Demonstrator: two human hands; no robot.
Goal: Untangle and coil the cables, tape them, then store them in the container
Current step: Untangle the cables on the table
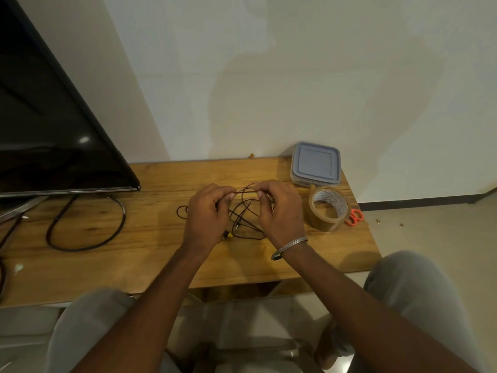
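Observation:
A thin black cable lies in tangled loops on the wooden table, partly lifted between my hands. My left hand pinches one strand with thumb and fingers. My right hand, a metal bangle on its wrist, pinches another strand just to the right. A yellow plug of the cable peeks out below my left hand. A roll of brown tape stands to the right of my right hand. The clear container with a grey-blue lid sits shut at the table's back right.
Orange-handled scissors lie behind the tape near the table's right edge. A large black screen stands at the left, with a thick black power cable looped on the table beneath it. My knees are below the table's front edge.

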